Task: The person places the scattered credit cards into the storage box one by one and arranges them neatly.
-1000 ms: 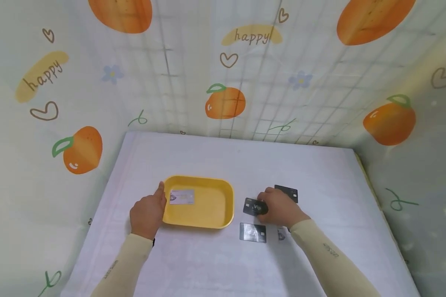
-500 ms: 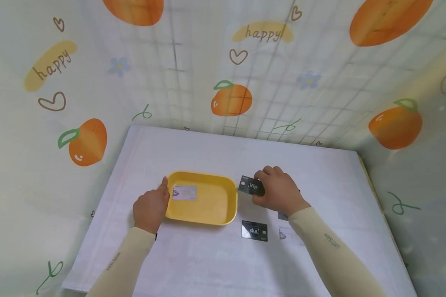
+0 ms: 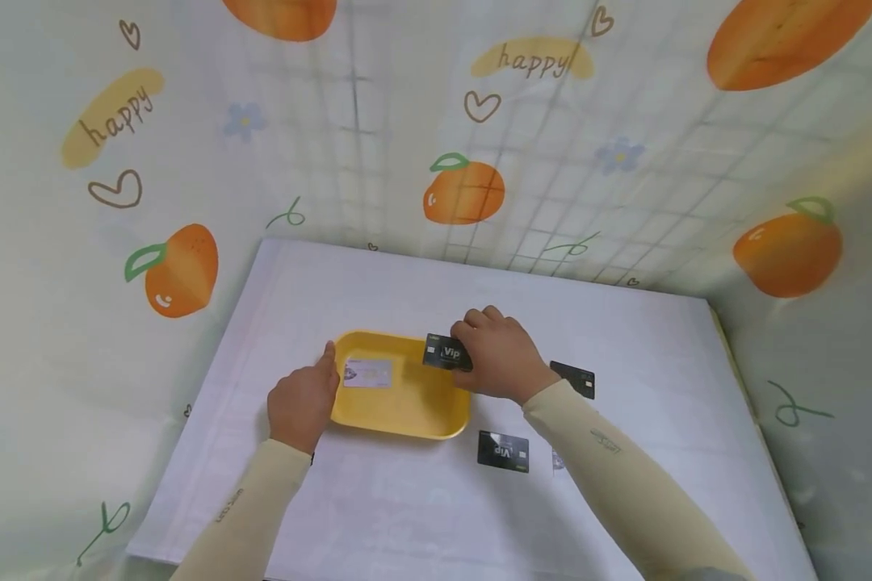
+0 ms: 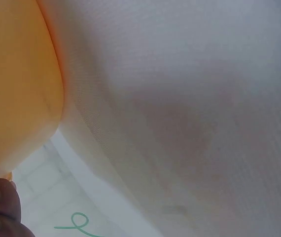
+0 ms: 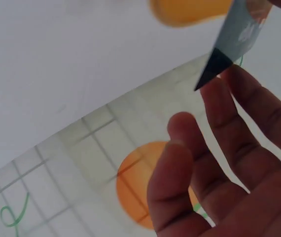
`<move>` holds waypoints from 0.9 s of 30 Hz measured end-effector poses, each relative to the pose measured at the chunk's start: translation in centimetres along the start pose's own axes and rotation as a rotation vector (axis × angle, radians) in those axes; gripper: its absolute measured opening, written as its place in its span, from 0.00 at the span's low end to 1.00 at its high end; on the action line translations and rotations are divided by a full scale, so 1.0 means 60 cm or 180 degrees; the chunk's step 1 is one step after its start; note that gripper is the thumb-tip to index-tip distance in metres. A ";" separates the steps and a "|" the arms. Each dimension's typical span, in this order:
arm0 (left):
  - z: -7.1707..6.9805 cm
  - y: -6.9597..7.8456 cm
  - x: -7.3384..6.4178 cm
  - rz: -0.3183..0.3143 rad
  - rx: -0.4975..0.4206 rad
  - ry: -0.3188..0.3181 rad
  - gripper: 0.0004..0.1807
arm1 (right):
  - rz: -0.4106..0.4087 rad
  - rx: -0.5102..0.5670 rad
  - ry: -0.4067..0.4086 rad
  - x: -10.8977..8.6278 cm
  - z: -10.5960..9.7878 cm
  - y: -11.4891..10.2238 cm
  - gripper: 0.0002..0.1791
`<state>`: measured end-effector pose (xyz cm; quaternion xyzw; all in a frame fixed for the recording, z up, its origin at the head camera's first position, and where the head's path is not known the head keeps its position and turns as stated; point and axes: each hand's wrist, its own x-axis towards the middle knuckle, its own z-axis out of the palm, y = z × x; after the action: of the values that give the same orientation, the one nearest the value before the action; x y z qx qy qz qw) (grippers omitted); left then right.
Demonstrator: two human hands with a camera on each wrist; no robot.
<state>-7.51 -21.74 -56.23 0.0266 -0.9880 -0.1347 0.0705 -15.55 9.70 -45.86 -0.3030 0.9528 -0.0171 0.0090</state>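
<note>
My right hand pinches a black VIP card above the right end of a yellow tray. In the right wrist view the held card shows tilted, between the fingertips. My left hand holds the tray at its left rim, one finger stretched along the edge. The left wrist view has only the tray's outer wall and a bit of the fingers. Inside the tray, on the left, lies a pale purple card.
Right of the tray, a second black VIP card lies on the white table. Farther right is another black card. The right sleeve mostly covers a pale card. Patterned fabric hangs behind the table.
My right hand has lifted the black VIP card off the table and carried it left over the tray. The left hand keeps its place at the rim. The head view has shifted slightly.
</note>
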 end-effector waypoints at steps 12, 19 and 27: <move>-0.002 0.000 0.002 0.0004 -0.0038 0.0073 0.24 | -0.0265 -0.0118 -0.0511 0.039 0.026 -0.054 0.29; 0.003 -0.006 0.007 0.0024 -0.0089 0.0115 0.26 | -0.0349 -0.0448 -0.0632 0.047 0.046 -0.077 0.24; -0.008 -0.004 0.004 -0.0117 -0.0110 -0.0097 0.27 | -0.0442 -0.0546 -0.0687 0.052 0.063 -0.086 0.19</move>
<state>-7.66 -22.13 -55.79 0.0414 -0.9858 -0.1535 0.0533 -15.02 3.55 -49.47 -0.3679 0.9210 0.0965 0.0842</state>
